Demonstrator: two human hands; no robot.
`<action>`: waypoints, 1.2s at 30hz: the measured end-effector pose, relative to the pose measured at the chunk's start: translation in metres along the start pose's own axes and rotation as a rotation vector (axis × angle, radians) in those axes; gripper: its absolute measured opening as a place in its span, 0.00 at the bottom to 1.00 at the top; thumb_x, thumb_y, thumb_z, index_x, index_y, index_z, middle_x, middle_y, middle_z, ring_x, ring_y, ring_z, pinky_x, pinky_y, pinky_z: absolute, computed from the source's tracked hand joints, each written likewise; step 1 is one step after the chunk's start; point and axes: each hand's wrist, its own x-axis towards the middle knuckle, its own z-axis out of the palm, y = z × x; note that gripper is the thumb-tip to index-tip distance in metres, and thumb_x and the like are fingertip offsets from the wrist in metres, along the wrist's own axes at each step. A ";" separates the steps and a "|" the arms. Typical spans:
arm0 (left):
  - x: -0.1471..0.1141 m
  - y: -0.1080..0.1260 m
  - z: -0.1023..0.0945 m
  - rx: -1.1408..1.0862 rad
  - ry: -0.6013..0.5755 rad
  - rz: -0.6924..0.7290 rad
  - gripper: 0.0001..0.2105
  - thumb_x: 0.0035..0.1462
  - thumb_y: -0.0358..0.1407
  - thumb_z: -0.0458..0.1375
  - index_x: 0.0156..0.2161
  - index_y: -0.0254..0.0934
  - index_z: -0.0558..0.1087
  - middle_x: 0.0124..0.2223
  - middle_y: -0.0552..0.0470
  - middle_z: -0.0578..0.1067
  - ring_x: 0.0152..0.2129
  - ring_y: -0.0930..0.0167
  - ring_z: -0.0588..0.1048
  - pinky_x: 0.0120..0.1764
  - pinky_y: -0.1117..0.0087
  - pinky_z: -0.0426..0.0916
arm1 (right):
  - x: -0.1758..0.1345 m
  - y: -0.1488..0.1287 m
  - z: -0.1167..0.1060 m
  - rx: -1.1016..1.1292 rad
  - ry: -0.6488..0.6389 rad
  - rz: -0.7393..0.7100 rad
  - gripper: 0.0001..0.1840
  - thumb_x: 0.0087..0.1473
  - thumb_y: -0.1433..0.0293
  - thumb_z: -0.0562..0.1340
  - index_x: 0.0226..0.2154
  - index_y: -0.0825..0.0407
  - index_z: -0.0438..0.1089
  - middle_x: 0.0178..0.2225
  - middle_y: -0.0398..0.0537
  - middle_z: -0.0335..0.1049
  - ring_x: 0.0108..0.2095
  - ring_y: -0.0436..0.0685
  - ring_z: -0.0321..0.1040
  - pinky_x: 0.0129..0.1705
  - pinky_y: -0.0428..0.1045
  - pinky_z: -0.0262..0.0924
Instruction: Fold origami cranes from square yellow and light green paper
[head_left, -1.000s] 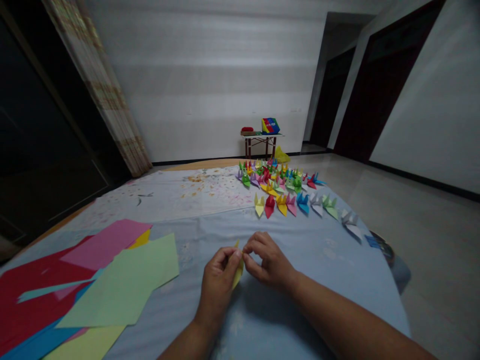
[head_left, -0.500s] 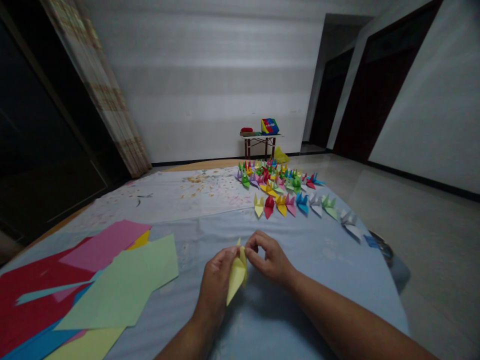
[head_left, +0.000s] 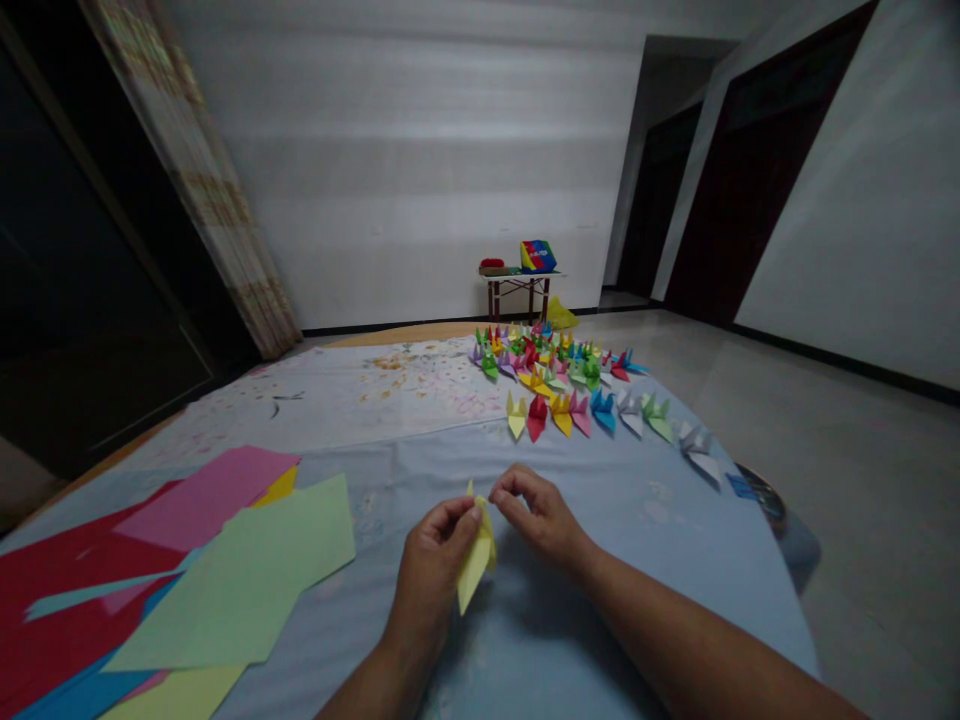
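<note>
A pale yellow folded-paper crane (head_left: 475, 565) is upright in my left hand (head_left: 436, 550), pinched between thumb and fingers near its top. One thin point of it sticks up above the fingertips, and a broader pointed part hangs below. My right hand (head_left: 541, 515) is just to the right, thumb and forefinger brought together close to the crane's top edge. A narrow gap seems to separate these fingertips from the paper, and nothing shows between them. Beyond my hands stands a row of finished paper cranes (head_left: 561, 414) in several colours.
Overlapping coloured sheets, a light green sheet (head_left: 247, 570) and a pink sheet (head_left: 210, 495) among them, lie on the left. A crowd of paper cranes (head_left: 551, 355) fills the far right. A blue cloth (head_left: 420, 465) covers the round table. A stool (head_left: 799, 550) stands beyond the right edge.
My right fingertips have come slightly away from the top of the crane. My left hand has turned the crane a little, and its upper point has shifted left.
</note>
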 end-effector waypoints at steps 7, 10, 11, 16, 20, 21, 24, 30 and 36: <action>0.002 -0.004 0.000 -0.057 -0.047 0.005 0.15 0.39 0.41 0.65 0.32 0.33 0.73 0.27 0.52 0.75 0.22 0.74 0.72 0.26 0.75 0.65 | -0.004 -0.003 0.004 -0.016 -0.033 0.007 0.04 0.49 0.71 0.58 0.25 0.54 0.65 0.24 0.42 0.61 0.26 0.48 0.60 0.30 0.45 0.57; 0.001 -0.004 0.000 -0.056 -0.054 0.009 0.14 0.40 0.41 0.64 0.32 0.33 0.73 0.26 0.53 0.75 0.20 0.75 0.71 0.25 0.75 0.64 | -0.004 -0.004 0.004 -0.028 -0.032 -0.007 0.04 0.49 0.71 0.58 0.24 0.54 0.64 0.24 0.42 0.61 0.26 0.48 0.60 0.29 0.45 0.56; 0.001 -0.004 -0.001 -0.048 -0.055 0.009 0.14 0.40 0.41 0.64 0.31 0.33 0.73 0.26 0.53 0.75 0.19 0.75 0.70 0.25 0.76 0.64 | -0.005 -0.004 0.005 -0.031 -0.033 -0.014 0.05 0.49 0.71 0.58 0.24 0.53 0.64 0.24 0.42 0.61 0.26 0.49 0.60 0.29 0.45 0.56; 0.000 -0.004 -0.002 -0.003 -0.049 0.024 0.13 0.41 0.41 0.63 0.31 0.33 0.73 0.25 0.54 0.74 0.19 0.76 0.69 0.24 0.77 0.62 | -0.006 -0.002 0.006 -0.039 -0.043 -0.028 0.05 0.49 0.71 0.57 0.23 0.54 0.64 0.23 0.42 0.61 0.26 0.49 0.59 0.29 0.44 0.56; 0.002 -0.006 -0.003 0.034 -0.031 0.031 0.13 0.41 0.41 0.63 0.31 0.33 0.73 0.26 0.54 0.74 0.20 0.75 0.69 0.25 0.76 0.63 | -0.005 0.001 0.007 -0.042 -0.052 -0.026 0.05 0.49 0.71 0.58 0.23 0.54 0.63 0.23 0.42 0.60 0.26 0.48 0.59 0.29 0.44 0.55; 0.003 -0.007 -0.004 0.037 -0.031 0.033 0.13 0.41 0.41 0.63 0.31 0.33 0.73 0.26 0.53 0.74 0.21 0.75 0.69 0.25 0.76 0.63 | -0.005 0.002 0.007 -0.043 -0.057 -0.021 0.05 0.49 0.71 0.58 0.23 0.54 0.63 0.23 0.42 0.60 0.26 0.48 0.58 0.29 0.44 0.55; 0.005 -0.010 -0.005 0.029 -0.043 0.031 0.13 0.42 0.42 0.63 0.30 0.33 0.72 0.25 0.54 0.73 0.21 0.75 0.69 0.25 0.77 0.63 | -0.004 0.003 0.008 -0.050 -0.071 -0.015 0.06 0.48 0.72 0.57 0.23 0.54 0.63 0.23 0.41 0.60 0.26 0.48 0.58 0.29 0.44 0.54; 0.007 -0.013 -0.007 0.053 -0.025 0.059 0.12 0.43 0.42 0.62 0.29 0.33 0.71 0.23 0.56 0.71 0.19 0.77 0.66 0.23 0.78 0.61 | -0.006 0.006 0.010 -0.050 -0.089 -0.035 0.05 0.48 0.72 0.57 0.23 0.54 0.63 0.23 0.41 0.60 0.26 0.48 0.57 0.29 0.44 0.53; 0.006 -0.011 -0.006 0.084 -0.026 0.098 0.12 0.44 0.41 0.62 0.28 0.33 0.72 0.23 0.56 0.71 0.20 0.77 0.66 0.25 0.78 0.61 | -0.006 0.005 0.012 -0.015 -0.089 0.031 0.06 0.48 0.70 0.57 0.23 0.54 0.64 0.23 0.42 0.60 0.26 0.48 0.58 0.29 0.44 0.53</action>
